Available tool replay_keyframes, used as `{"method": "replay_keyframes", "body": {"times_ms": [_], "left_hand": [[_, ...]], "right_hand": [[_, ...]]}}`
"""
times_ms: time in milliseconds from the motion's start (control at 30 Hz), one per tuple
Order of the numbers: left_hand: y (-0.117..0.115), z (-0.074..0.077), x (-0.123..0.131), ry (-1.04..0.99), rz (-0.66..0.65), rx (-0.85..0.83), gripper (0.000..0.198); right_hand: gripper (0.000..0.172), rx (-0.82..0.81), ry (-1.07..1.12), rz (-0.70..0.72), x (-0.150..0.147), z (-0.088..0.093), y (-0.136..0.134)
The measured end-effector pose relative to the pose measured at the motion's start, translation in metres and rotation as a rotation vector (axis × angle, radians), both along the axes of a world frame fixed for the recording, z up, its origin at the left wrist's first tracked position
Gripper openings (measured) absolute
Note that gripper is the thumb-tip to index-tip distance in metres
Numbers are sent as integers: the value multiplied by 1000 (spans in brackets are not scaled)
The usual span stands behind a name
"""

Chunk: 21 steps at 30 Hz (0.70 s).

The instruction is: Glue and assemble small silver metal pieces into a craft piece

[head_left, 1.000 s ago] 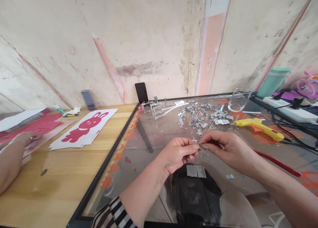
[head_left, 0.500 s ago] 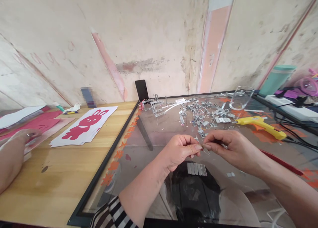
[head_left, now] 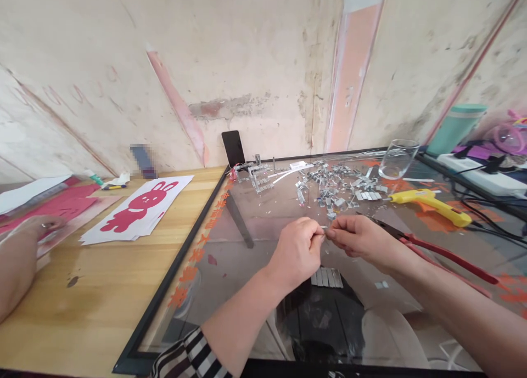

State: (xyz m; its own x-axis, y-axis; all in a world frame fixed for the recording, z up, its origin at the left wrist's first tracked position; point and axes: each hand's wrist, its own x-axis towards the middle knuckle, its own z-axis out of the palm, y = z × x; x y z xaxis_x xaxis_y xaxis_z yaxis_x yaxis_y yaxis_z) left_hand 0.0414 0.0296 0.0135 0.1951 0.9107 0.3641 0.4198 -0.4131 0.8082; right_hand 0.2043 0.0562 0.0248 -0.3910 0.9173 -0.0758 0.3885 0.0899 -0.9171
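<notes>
My left hand [head_left: 298, 249] and my right hand [head_left: 362, 236] meet fingertip to fingertip above the glass-topped table. Both pinch a small silvery piece [head_left: 323, 227]; most of it is hidden by the fingers, so its exact kind does not show. Below them on the glass lies a row of flat silvery metal strips [head_left: 327, 277], side by side. Beyond my hands is a scattered heap of small metal pieces [head_left: 329, 183]. Red-handled pliers [head_left: 453, 255] rest beside my right wrist, partly covered by my forearm.
A yellow glue gun [head_left: 432, 204], a drinking glass [head_left: 398, 159] and a white power strip [head_left: 481, 175] with cables stand at the right. A phone [head_left: 233, 147] leans on the wall. At left, another person's hand [head_left: 31, 235] rests on red paper, near a rabbit cutout [head_left: 138, 208].
My two hands have shifted slightly left and up, and the left one has turned with its back more toward me. More of the pliers shows now. The other person's hand looks unchanged.
</notes>
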Motion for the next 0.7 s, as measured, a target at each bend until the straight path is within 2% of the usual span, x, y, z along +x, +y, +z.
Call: {"method": "replay_keyframes", "body": {"times_ms": [67,133,200,267,333,400,500,700], "left_hand": [[3,0,-2,-16,6,-95,14],[5,2,-5,-102,-13,-275,11],[6,6,-8,-204,-52,-407,12],[6,10,-11,-278,-95,-448,16],[6,12,-13,-324,-126,-468,18],[5,14,-14,-353,-148,-485,17],[3,16,-12,-371,-167,-502,18],[1,17,-10,-365,-190,-521,24]], "right_hand": [[30,-77,81,18,2,-4,3],[29,10,64,31,8,-2,3],[25,261,15,5,15,3,2],[21,582,-43,12,22,8,1],[25,868,-130,87,26,11,0],[31,1054,-234,186,26,12,1],[34,1189,-311,262,25,10,2],[25,1269,-304,347,29,8,3]]}}
